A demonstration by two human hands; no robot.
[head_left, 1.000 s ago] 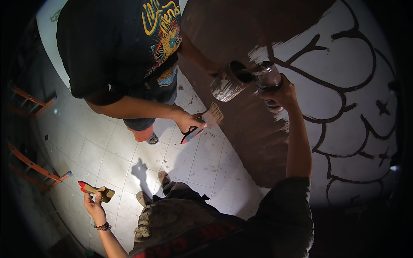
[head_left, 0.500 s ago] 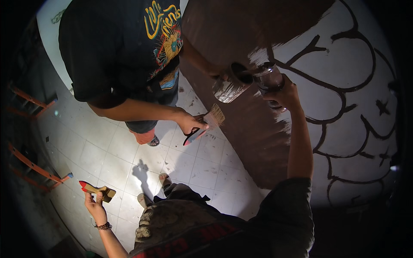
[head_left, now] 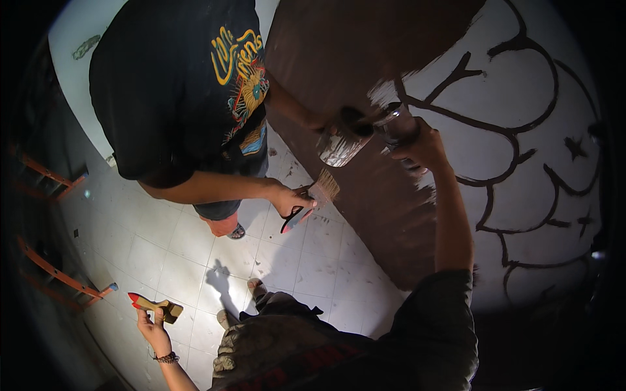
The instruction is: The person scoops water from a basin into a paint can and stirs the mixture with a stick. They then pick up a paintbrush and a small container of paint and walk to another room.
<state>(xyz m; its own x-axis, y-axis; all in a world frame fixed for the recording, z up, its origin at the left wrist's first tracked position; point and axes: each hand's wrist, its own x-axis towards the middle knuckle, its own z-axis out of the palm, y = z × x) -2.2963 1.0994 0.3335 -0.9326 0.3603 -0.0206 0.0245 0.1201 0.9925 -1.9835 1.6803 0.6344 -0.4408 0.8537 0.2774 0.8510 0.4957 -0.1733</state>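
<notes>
My left hand (head_left: 154, 333), low at the left, is closed on the handle of a paintbrush (head_left: 156, 307) with a red tip and dark bristles. At the upper right, my right hand (head_left: 425, 148) wraps round a see-through cup (head_left: 399, 128) with dark brown contents, tilted left. The cup's mouth is beside the opening of a paint-streaked can (head_left: 343, 146) in another person's hand (head_left: 317, 122); whether rims touch or paint flows, I cannot tell. That person's other hand (head_left: 290, 199) holds a wide, pale-bristled paintbrush (head_left: 324, 188).
The other person (head_left: 169, 91), in a dark printed shirt, stands in front of me. A wall (head_left: 365, 65), part brown paint and part white with dark outlines (head_left: 515, 140), rises at the right. An orange ladder (head_left: 59, 270) stands left on the tiled floor (head_left: 163, 254).
The cup in my right hand has moved slightly left and tipped further toward the can. Both my hands keep their holds. The whole view has shifted a little.
</notes>
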